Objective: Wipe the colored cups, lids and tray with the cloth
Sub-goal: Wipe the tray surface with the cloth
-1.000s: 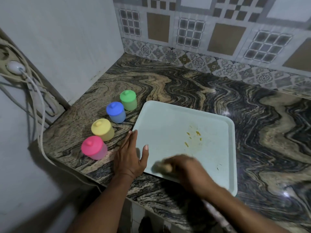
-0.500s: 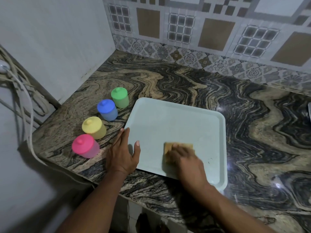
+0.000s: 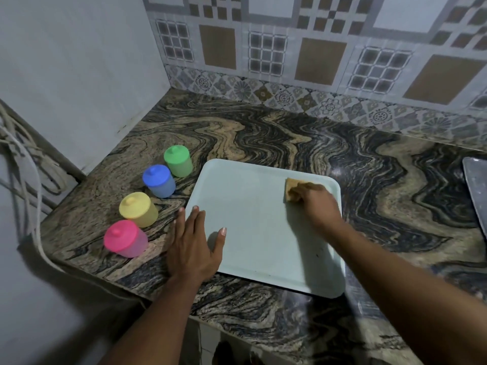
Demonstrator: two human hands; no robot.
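Observation:
A pale blue-green tray [image 3: 253,206] lies flat on the marble counter. My right hand [image 3: 316,204] presses a tan cloth [image 3: 291,187] onto the tray's far right corner. My left hand [image 3: 193,246] lies flat with fingers spread on the tray's near left edge, holding nothing. To the left of the tray stand four lidded cups in a diagonal row: pink cup [image 3: 125,238] nearest, then yellow cup [image 3: 138,209], blue cup [image 3: 159,180] and green cup [image 3: 178,160] farthest. All lids are on. The tray surface looks free of stains.
The dark swirled marble counter [image 3: 382,196] ends at a tiled back wall and a plain left wall. A grey metal tray edge [image 3: 477,185] shows at the far right. White cables [image 3: 23,164] hang along the left wall. The counter's front edge runs just below the tray.
My right hand swept the cloth from the tray's near middle to its far right corner. The yellow stains seen a second ago are gone. My left hand stayed on the tray's edge.

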